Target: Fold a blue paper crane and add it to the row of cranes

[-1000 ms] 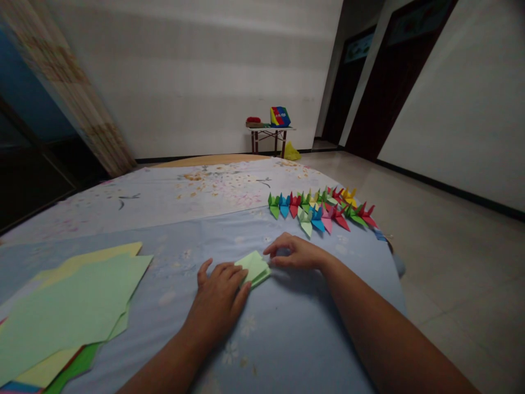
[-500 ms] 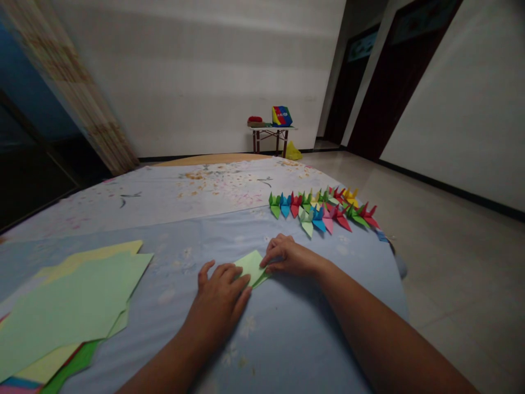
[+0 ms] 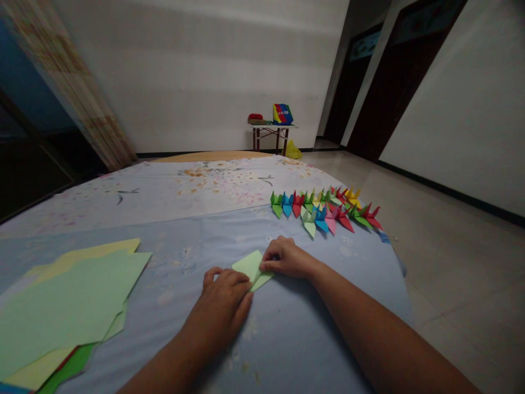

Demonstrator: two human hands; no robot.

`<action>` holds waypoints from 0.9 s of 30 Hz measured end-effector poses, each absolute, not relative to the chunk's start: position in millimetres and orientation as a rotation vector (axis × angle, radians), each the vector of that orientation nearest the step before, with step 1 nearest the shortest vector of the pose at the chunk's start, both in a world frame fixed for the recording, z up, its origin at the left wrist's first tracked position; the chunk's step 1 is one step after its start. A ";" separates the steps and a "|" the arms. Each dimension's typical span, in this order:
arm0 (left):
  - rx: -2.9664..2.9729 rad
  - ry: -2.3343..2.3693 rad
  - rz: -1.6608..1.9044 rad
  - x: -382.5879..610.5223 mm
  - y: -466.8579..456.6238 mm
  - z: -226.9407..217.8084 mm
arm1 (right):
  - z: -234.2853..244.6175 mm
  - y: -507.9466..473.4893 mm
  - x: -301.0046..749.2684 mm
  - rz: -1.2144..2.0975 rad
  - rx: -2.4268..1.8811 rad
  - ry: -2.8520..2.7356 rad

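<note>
So the folded paper is pale green, pointy, layered. Left hand lies loosely on its left side; right hand pinches its right edge.

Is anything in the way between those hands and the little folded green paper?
Nothing visible: the left hand rests on the folded green paper, and the right hand pinches it toward its right side.

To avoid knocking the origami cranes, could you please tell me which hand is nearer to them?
The right hand, on the near side of the origami cranes. The left hand is farther off, leftward, on the green folded paper.
</note>
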State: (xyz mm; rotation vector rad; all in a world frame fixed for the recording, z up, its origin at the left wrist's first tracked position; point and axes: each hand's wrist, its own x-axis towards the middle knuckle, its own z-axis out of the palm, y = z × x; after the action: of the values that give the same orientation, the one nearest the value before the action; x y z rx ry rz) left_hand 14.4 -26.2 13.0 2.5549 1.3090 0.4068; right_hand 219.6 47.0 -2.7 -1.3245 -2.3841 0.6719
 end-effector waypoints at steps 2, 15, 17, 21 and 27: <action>2.514 1.274 0.410 8.3 -21.6 13.3 | -2.5 47.2 217.9 0.675 -1.364 -2.369; 2.468 1.037 0.232 -15.8 -12.2 24.3 | -2.7 47.8 214.3 0.680 -1.417 -2.349; 2.496 1.022 0.202 -13.5 -13.3 27.5 | -2.6 47.8 213.9 0.680 -1.423 -2.347; 2.532 1.033 0.193 -11.4 -14.9 28.8 | -1.9 47.3 213.3 0.677 -1.431 -2.351; 2.565 1.030 0.204 -11.3 -14.6 26.0 | -0.4 46.0 212.1 0.653 -1.457 -2.336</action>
State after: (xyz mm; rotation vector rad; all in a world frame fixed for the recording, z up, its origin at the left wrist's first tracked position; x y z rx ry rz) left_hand -11.3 -14.6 26.0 2.5652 1.0304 0.2043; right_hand 212.1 46.0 -0.4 -1.4570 -2.3357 0.6533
